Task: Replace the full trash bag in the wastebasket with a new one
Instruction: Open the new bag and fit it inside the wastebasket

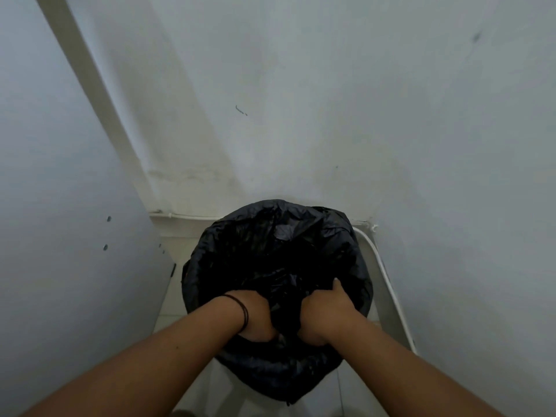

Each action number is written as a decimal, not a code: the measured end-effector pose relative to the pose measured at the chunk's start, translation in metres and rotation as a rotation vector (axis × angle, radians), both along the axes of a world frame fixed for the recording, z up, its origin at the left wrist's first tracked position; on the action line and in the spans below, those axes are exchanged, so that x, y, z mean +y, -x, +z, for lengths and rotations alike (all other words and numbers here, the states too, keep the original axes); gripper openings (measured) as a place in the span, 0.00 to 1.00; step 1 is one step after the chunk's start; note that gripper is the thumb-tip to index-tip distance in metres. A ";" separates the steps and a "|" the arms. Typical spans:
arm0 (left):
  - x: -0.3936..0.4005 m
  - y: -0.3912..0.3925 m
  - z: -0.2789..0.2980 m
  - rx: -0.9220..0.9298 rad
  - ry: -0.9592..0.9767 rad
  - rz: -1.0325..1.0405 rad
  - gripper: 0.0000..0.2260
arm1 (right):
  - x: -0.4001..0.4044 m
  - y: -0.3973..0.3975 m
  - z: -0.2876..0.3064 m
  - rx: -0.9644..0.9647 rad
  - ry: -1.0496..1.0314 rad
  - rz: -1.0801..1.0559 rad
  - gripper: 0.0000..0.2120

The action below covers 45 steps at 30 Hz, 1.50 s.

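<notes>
A black trash bag (270,245) lines a round wastebasket on the floor against the wall; its plastic is folded over the whole rim, so the basket itself is hidden. Both hands reach down inside the near part of the bag. My left hand (258,317), with a dark band on the wrist, is buried to the knuckles in the plastic. My right hand (325,311) is curled with its thumb up on a bunched fold of the bag. The fingertips of both hands are hidden by the plastic.
A pale wall (301,115) rises right behind the basket. A white panel (60,206) stands close on the left. A white cable (388,284) runs along the floor on the right. Light floor tiles (171,308) surround the basket.
</notes>
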<state>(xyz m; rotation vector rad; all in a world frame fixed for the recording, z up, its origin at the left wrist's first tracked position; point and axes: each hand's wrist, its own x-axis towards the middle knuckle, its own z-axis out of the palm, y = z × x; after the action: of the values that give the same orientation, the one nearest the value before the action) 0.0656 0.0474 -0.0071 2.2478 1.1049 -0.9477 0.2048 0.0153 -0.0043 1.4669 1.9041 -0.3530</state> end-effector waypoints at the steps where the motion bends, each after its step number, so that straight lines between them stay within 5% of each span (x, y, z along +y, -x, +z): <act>1: -0.005 -0.002 0.003 0.004 0.065 -0.014 0.23 | -0.003 -0.001 0.002 -0.012 0.032 -0.013 0.30; 4: -0.017 0.001 0.009 -0.054 0.152 -0.048 0.22 | -0.012 -0.013 0.009 -0.001 0.052 -0.098 0.35; 7: -0.026 0.019 0.021 -0.104 0.064 0.059 0.30 | -0.030 -0.035 0.009 0.133 -0.188 -0.182 0.37; 12: -0.047 0.063 0.025 -0.292 -0.444 0.056 0.31 | -0.070 -0.059 -0.012 0.533 -0.548 -0.281 0.30; 17: -0.061 0.079 0.020 -0.573 -0.600 0.076 0.26 | -0.085 -0.057 -0.018 0.611 -0.733 -0.287 0.27; 23: -0.014 0.088 0.032 -1.092 -0.644 0.780 0.05 | -0.032 -0.063 0.023 0.711 -0.975 -0.335 0.11; 31: 0.101 0.092 0.015 -1.037 -0.394 1.213 0.07 | 0.101 -0.058 0.044 0.659 -0.639 -0.586 0.17; 37: 0.145 0.088 -0.007 -0.974 0.198 1.556 0.07 | 0.159 -0.066 0.026 0.531 -0.467 -0.628 0.19; 41: 0.158 0.084 -0.015 -0.756 0.436 1.454 0.12 | 0.181 -0.069 0.017 0.470 -0.268 -0.697 0.20; 45: 0.168 0.079 -0.008 -0.851 0.302 1.340 0.11 | 0.192 -0.071 0.016 0.743 -0.413 -0.788 0.08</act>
<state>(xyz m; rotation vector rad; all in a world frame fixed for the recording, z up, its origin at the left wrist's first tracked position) -0.0138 0.2156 -0.0150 0.9708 1.4507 0.3589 0.2762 0.2069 0.0119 2.6276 1.8937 -1.0244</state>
